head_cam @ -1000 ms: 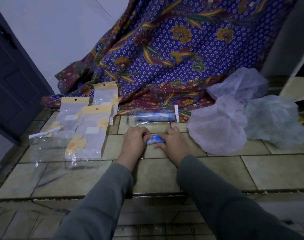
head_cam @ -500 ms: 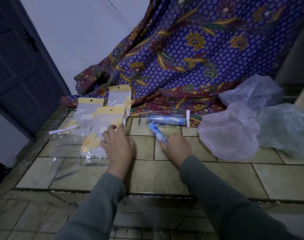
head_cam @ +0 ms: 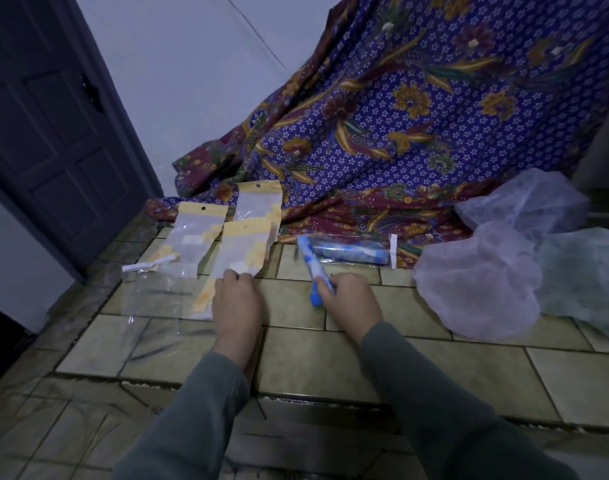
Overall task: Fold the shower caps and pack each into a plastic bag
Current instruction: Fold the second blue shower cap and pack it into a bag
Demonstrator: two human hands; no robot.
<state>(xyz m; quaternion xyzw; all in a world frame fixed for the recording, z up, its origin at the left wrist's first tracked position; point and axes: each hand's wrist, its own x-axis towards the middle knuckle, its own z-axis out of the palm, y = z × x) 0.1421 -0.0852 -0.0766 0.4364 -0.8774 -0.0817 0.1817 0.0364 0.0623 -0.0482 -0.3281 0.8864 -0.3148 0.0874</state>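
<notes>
Fingers of the right hand (head_cam: 348,299) pinch a tightly rolled blue-and-white shower cap (head_cam: 311,268) just above the tiled floor (head_cam: 331,358). Left hand (head_cam: 237,303) rests, fingers bent, on a clear yellow-topped plastic bag (head_cam: 240,254); whether it grips is unclear.

A tiled floor (head_cam: 296,368) fills the lower frame. On it lie clear plastic bags (head_cam: 206,244) at centre left, a packed bag (head_cam: 351,252) at centre, loose shower caps (head_cam: 476,289) at right, and patterned cloth (head_cam: 400,140) above.

Home interior, tiled floor (head_cam: 296,362), panelled door (head_cam: 53,133), batik cloth (head_cam: 417,116)
</notes>
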